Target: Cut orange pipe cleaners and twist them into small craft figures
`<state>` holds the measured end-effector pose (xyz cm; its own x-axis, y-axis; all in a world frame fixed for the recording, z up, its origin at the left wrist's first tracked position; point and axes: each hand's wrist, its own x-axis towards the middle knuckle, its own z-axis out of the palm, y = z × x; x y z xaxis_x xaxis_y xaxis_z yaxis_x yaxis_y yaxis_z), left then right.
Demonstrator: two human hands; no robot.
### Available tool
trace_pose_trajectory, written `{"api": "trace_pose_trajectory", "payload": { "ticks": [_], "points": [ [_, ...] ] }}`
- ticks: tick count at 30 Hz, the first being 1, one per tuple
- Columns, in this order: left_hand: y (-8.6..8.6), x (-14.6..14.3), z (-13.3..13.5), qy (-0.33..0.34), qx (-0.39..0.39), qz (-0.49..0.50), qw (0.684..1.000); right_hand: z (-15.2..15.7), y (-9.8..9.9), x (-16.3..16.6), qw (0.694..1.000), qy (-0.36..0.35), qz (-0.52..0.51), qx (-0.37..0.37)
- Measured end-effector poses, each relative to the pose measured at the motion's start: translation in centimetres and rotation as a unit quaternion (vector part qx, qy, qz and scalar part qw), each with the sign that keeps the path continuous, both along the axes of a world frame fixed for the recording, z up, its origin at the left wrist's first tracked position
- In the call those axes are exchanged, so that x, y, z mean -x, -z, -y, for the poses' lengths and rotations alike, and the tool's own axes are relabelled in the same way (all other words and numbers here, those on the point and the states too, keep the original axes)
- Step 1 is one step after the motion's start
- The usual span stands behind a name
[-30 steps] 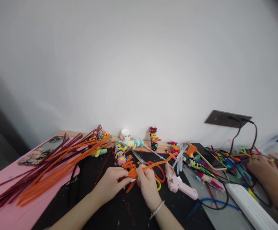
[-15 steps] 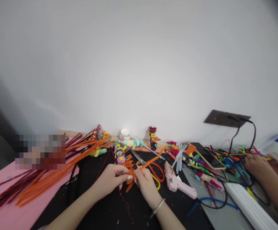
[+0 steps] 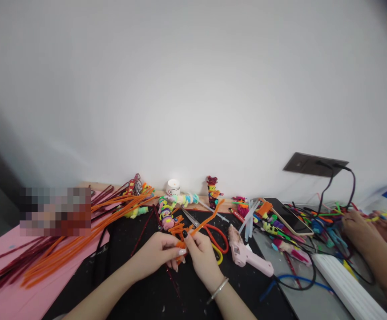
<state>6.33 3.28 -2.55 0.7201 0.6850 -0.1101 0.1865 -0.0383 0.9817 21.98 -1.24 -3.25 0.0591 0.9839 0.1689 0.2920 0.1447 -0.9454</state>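
Observation:
My left hand (image 3: 160,253) and my right hand (image 3: 200,254) meet over the black mat (image 3: 140,298). Both are closed on an orange pipe cleaner (image 3: 210,218), whose free end slants up to the right past my right thumb. A small bent orange part of it shows between the fingertips; the rest is hidden. Just beyond the hands lie short orange pieces (image 3: 177,224) and scissors (image 3: 216,238) with red and yellow handles. A colourful pipe-cleaner figure (image 3: 167,220) lies behind my left hand.
A pink glue gun (image 3: 251,261) and clear glue sticks (image 3: 251,218) lie to the right, near a phone (image 3: 290,216) and a white power strip (image 3: 350,284). Long orange pipe cleaners (image 3: 80,244) spread over the left side. Another person's hands (image 3: 360,235) work at far right.
The free end of the orange pipe cleaner has swung left and stands steeper. My hands have drawn slightly closer, the left fingers curling below the piece.

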Motion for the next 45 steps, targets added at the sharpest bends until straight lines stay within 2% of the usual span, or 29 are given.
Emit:
{"api": "trace_pose_trajectory", "payload": {
  "ticks": [2, 6, 8, 15, 25, 30, 33, 38, 42, 45],
  "points": [
    [-0.2, 0.1, 0.1, 0.016, -0.05, -0.014, 0.998, 0.0, -0.1, 0.1, 1.0, -0.016, 0.008, -0.006],
    [-0.7, 0.4, 0.3, 0.011, -0.251, -0.043, 0.967, 0.0, -0.3, 0.1, 0.999, -0.031, 0.033, -0.028],
    [-0.8, 0.5, 0.2, 0.004, -0.28, -0.039, 0.959, 0.0, -0.4, 0.1, 0.998, -0.03, 0.048, -0.042],
    [-0.8, 0.4, 0.4, 0.003, -0.261, -0.039, 0.965, 0.4, -0.6, 0.0, 0.995, 0.057, 0.06, -0.062],
    [0.0, 0.0, 0.1, -0.009, -0.269, -0.065, 0.961, 0.4, -0.9, 0.4, 0.998, -0.017, 0.002, -0.054],
    [-0.1, 0.1, 0.1, -0.037, -0.272, -0.031, 0.961, 0.3, -0.8, 0.3, 0.998, 0.031, -0.036, -0.036],
    [-0.4, 0.2, 0.1, -0.068, -0.258, -0.004, 0.964, 0.1, -0.6, 0.2, 0.992, 0.053, -0.115, -0.018],
    [-0.4, 0.2, -0.3, -0.12, -0.212, 0.051, 0.969, 0.1, -0.4, 0.3, 0.958, 0.026, -0.28, 0.046],
    [0.1, 0.2, -0.4, -0.107, -0.115, 0.066, 0.985, 0.0, -0.4, 0.1, 0.95, 0.015, -0.307, 0.061],
    [0.4, 0.0, -0.1, -0.122, -0.058, 0.087, 0.987, -0.1, -0.5, -0.1, 0.949, 0.02, -0.306, 0.074]
  ]
}}
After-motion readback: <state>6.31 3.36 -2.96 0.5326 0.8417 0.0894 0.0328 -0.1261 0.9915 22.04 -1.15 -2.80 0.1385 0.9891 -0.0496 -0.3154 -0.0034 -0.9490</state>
